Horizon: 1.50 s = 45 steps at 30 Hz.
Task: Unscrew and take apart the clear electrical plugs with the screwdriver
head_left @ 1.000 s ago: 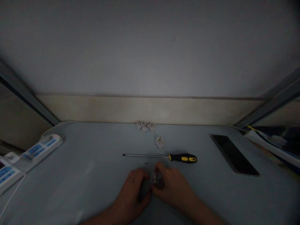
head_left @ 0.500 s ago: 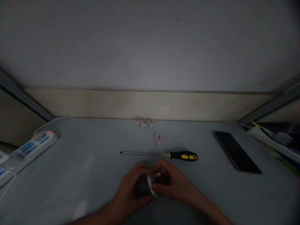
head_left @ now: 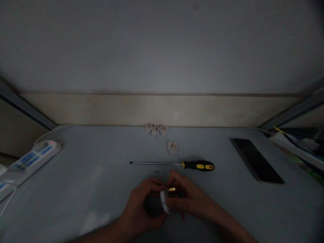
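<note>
Between my two hands, near the front of the table, is a small white plug part [head_left: 164, 201] with a brass pin pointing right. My left hand [head_left: 141, 206] curls round its left side, fingertips on its upper and lower edges. On the right side, the fingers of my right hand [head_left: 183, 195] pinch it close to the pin. A tiny screw [head_left: 157, 171] lies on the table just above my hands. Beyond it lies a screwdriver [head_left: 198, 165] with a black and yellow handle, its tip to the left. Another white plug part [head_left: 172, 147] sits behind the screwdriver, pins up.
Three white plug parts [head_left: 155, 130] stand in a row by the wall. A power strip [head_left: 32, 160] with blue sockets lies at the left. At the right are a dark phone [head_left: 257, 160] and a pile of papers and cloth [head_left: 301, 148]. The grey table [head_left: 88, 175] meets the wall behind.
The white plug part has turned slightly between my hands, and its brass pin shows more clearly. The camera view has shifted a little. The tiny screw is more visible above my hands.
</note>
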{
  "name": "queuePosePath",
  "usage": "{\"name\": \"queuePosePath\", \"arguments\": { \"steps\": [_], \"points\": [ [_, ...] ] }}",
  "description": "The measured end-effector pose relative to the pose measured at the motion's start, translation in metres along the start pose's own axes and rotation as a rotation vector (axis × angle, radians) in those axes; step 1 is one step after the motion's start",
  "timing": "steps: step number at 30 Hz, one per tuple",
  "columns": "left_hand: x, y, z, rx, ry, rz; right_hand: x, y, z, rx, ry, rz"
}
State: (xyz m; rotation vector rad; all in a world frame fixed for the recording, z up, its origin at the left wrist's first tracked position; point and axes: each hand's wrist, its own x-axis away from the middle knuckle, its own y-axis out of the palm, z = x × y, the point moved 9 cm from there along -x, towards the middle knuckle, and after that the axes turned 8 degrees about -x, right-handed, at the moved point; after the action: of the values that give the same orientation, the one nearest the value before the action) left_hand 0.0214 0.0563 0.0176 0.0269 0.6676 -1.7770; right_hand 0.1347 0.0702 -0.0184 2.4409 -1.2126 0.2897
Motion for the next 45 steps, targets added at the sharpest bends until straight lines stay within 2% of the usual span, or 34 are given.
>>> {"name": "queuePosePath", "arguments": {
  "steps": [8,14,20,26,30,33,39,45],
  "points": [
    [-0.001,0.001,-0.002,-0.004,-0.003,-0.011,0.000,0.002,-0.004,0.002,0.006,-0.012],
    [-0.001,0.000,-0.005,0.009,-0.042,-0.004,0.000,-0.003,-0.003,0.040,0.003,0.024],
    [-0.002,0.005,-0.010,0.065,-0.142,-0.085,0.002,-0.006,-0.011,0.036,0.026,0.017],
    [-0.004,0.001,-0.005,-0.075,-0.077,-0.104,0.000,-0.011,-0.007,0.017,0.021,0.007],
    [-0.005,-0.004,-0.001,-0.276,0.005,-0.141,0.000,-0.028,-0.019,0.214,-0.103,0.116],
    [-0.005,-0.004,-0.001,-0.366,0.020,-0.181,0.004,-0.033,-0.033,0.417,-0.199,0.156],
    [-0.005,-0.001,0.001,-0.409,0.012,-0.236,0.010,-0.034,-0.041,0.617,-0.213,0.152],
    [-0.003,-0.002,-0.003,-0.413,-0.018,-0.211,0.010,-0.040,-0.036,0.730,-0.189,0.167]
  ]
}}
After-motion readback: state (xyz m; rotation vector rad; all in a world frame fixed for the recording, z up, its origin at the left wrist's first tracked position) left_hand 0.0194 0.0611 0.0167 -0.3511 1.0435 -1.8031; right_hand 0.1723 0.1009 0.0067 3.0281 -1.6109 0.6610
